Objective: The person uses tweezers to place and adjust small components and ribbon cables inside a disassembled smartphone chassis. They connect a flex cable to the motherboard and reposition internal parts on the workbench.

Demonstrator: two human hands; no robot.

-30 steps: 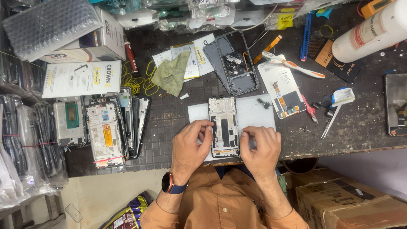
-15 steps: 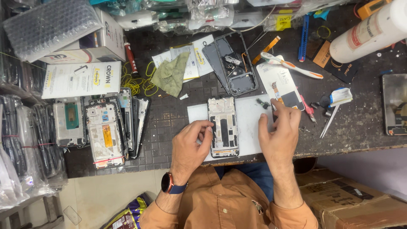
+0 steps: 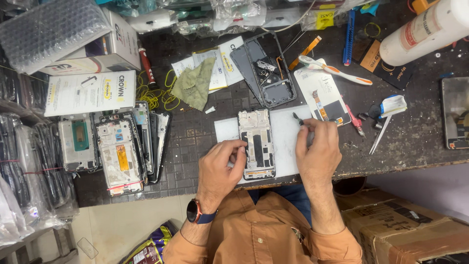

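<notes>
White mat (image 3: 288,146) at the near edge of the bench, and on it lies the phone frame (image 3: 256,144), long axis running twelve to six, its bare metal inside facing up. The left hand (image 3: 222,168) sits at the frame's eight o'clock, fingers curled in narrow, fingertips (image 3: 240,152) pressing against the frame's left edge. The right hand (image 3: 318,149) is off at the frame's three o'clock, apart from it, pinched tight on a small dark tool (image 3: 297,118) whose tip pokes out toward eleven over the mat. Up at twelve from the frame, a dark back cover (image 3: 266,71) lies tilted with loose parts inside it. At ten o'clock, a green cloth (image 3: 194,83) on some paper slips. At two o'clock, a toothbrush (image 3: 332,70) rests across a white card (image 3: 322,95). Far out at nine, a stack of frames (image 3: 119,151) stands side by side beside a white box (image 3: 90,93). A watch (image 3: 194,211) shows on the left wrist, orange sleeves below.
</notes>
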